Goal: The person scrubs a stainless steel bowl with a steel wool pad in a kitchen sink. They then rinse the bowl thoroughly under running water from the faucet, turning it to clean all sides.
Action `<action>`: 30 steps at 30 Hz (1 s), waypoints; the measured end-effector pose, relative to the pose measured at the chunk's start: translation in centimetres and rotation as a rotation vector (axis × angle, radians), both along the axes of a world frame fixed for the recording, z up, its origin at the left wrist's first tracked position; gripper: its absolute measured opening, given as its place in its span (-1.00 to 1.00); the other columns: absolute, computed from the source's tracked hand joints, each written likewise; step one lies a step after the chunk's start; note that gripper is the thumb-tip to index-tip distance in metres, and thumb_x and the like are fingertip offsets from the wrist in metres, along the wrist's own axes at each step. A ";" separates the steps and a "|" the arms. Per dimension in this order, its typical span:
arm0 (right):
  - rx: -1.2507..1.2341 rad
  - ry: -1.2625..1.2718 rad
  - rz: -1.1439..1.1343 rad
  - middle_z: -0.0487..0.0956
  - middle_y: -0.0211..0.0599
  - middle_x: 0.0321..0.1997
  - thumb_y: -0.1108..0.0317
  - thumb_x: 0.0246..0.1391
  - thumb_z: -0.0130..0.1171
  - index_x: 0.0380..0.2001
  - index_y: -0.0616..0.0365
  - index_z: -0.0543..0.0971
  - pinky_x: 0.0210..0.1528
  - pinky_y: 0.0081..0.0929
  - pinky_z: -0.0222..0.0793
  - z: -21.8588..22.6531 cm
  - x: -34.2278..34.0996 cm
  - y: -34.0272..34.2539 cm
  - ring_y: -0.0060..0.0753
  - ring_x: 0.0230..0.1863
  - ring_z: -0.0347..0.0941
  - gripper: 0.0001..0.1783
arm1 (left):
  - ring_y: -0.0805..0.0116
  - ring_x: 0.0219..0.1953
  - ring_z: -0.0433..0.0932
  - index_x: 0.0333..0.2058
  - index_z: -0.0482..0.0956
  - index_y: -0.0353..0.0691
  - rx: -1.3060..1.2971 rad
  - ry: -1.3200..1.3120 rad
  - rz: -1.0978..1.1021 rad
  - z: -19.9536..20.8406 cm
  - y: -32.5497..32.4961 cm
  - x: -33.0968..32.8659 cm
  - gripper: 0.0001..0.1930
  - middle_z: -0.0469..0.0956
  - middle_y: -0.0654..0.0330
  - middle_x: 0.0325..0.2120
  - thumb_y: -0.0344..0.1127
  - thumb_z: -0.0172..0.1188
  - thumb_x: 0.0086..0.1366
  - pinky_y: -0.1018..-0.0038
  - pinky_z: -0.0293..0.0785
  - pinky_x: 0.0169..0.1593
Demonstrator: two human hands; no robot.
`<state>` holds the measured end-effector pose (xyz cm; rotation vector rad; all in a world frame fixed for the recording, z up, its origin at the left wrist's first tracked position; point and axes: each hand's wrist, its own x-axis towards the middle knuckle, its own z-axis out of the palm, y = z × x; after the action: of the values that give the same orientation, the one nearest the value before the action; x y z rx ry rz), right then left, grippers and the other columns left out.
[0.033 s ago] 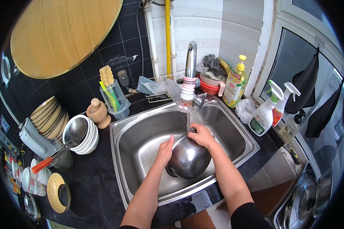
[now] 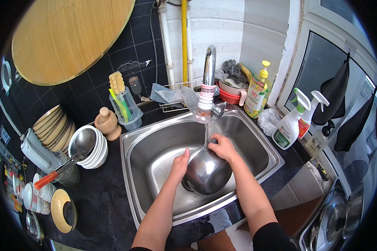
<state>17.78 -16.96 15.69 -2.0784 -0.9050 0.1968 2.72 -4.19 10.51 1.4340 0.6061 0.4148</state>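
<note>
A shiny metal bowl (image 2: 208,172) is tilted on its side in the steel sink (image 2: 155,155), its rounded outside toward me. My left hand (image 2: 180,164) grips its left rim, thumb up and fingers hidden behind the metal. At the upper rim, my right hand (image 2: 222,146) is closed around a small dark grey scrubber (image 2: 213,142), mostly covered by the fingers. Water runs in a thin stream from the faucet (image 2: 208,83) down to the rim beside that hand.
Left of the sink stand stacked white bowls (image 2: 97,148) with a ladle (image 2: 85,142), a wooden jar (image 2: 108,124) and a yellow bowl (image 2: 63,211). Right are a dish soap bottle (image 2: 257,94) and spray bottles (image 2: 290,125). A wire rack (image 2: 171,108) sits behind.
My right hand has shifted slightly right along the bowl's rim with the scrubber. The bowl has tipped very slightly; my left hand keeps its grip.
</note>
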 end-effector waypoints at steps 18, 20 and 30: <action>0.169 -0.496 0.661 0.48 -0.38 -0.30 0.44 -0.41 0.27 -0.54 0.07 0.57 0.03 -0.33 0.14 1.1 -7.0 1.5 -0.22 -0.11 0.34 -0.80 | 0.51 -0.50 0.36 -0.43 0.52 -0.36 -0.241 -0.109 0.368 0.3 0.4 0.5 -0.52 0.47 0.25 -0.55 0.05 -0.02 0.27 0.54 0.33 -0.36; 0.267 -0.481 0.405 0.47 -0.35 -0.30 0.42 -0.39 0.29 -0.52 0.07 0.59 -0.02 -0.32 0.18 -0.2 -5.1 2.1 -0.20 -0.13 0.34 -0.80 | 0.49 -0.47 0.37 -0.40 0.50 -0.36 -0.268 -0.133 0.398 0.5 0.4 0.4 -0.52 0.48 0.22 -0.51 0.05 -0.03 0.27 0.51 0.35 -0.34; 0.085 -0.492 0.389 0.47 -0.13 -0.33 0.33 -0.12 0.07 -0.47 0.18 0.49 -0.20 -0.27 0.32 -2.1 -6.1 2.0 -0.07 -0.27 0.39 -0.84 | 0.48 -0.40 0.40 -0.38 0.48 -0.34 -0.299 -0.196 0.412 0.7 -0.1 0.3 -0.70 0.51 0.20 -0.44 -0.18 -0.02 0.30 0.51 0.34 -0.28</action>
<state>11.71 -14.94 13.60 -1.8833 -1.5854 -0.1585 3.03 -4.28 11.18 0.9678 0.7696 0.7466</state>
